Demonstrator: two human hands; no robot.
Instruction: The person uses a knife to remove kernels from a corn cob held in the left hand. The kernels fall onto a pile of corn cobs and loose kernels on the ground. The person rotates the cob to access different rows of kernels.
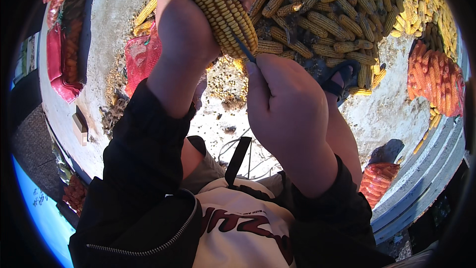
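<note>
An ear of yellow corn (219, 11) is held up by my left hand (186, 26), its palm along the ear's left side and fingertips showing at the far side. My right hand (290, 100) is closed around a thin, dark, pointed tool (245, 50), whose handle is hidden in the fist. The tool's tip lies against the kernel rows near the ear's lower end. Behind my right hand spreads a heap of husked corn ears (334, 22).
A red mesh bag (143, 57) lies left of my left forearm. Loose kernels (227, 82) are scattered on the concrete. Filled mesh sacks (435, 78) stand at the right, near concrete steps (442, 149). My sandalled foot (340, 78) is beside the heap. A small box (80, 128) sits far left.
</note>
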